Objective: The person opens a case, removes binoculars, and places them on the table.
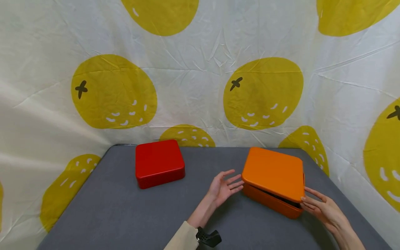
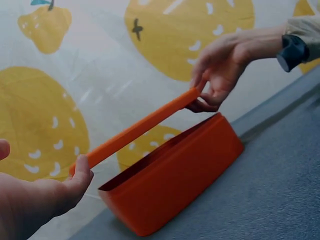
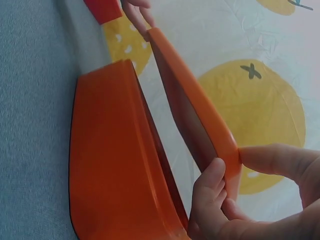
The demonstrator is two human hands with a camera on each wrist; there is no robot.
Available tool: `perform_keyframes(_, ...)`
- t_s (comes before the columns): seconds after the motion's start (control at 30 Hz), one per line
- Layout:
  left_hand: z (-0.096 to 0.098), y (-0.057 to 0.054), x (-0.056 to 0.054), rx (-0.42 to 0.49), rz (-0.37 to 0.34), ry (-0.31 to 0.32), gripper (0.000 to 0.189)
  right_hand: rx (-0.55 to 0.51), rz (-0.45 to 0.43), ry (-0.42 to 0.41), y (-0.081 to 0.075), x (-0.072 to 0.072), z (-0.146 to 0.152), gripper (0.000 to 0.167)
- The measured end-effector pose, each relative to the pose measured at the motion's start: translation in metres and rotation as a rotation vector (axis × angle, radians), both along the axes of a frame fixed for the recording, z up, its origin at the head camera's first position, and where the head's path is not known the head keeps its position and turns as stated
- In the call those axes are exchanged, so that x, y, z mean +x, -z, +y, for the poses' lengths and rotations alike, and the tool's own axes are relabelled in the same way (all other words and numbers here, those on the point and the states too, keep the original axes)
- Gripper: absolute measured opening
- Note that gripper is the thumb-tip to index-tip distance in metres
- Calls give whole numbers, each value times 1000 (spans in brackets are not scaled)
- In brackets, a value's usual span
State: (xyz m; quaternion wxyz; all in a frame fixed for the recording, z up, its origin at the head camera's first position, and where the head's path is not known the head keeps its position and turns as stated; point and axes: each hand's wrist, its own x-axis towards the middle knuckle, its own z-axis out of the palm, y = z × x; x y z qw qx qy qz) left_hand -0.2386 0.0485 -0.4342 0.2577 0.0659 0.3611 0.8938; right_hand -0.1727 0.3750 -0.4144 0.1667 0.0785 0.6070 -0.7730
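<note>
Orange lid (image 1: pixel 273 173) hangs over its box (image 1: pixel 268 201) on the right part of the counter (image 1: pixel 125 215), tilted — a gap shows along the near rim, though whether the far edge touches cannot be told. The work looks about midway: the lid is loose from the rim, yet neither seated nor set aside. What seems left is bringing it to rest and letting go. The person's right grip (image 1: pixel 325 208) is clamped on one corner, thumb and fingers pinching the edge. The left grip (image 1: pixel 220 189) is apart — fingers straight, tips against the lid's other end, thumb away from it. Neither touches the red box (image 1: pixel 160 161), well to the left.
</note>
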Motion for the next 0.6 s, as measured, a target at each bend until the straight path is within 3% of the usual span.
perform_keyframes(0.23,-16,-4,-2,-1,-16,9,50,24,41,-33,-2,-4,-10,28)
perform_keyframes(0.6,-35,-2,-7,-78,-36,24,50,-57,182,-100,-1,-11,-25,34)
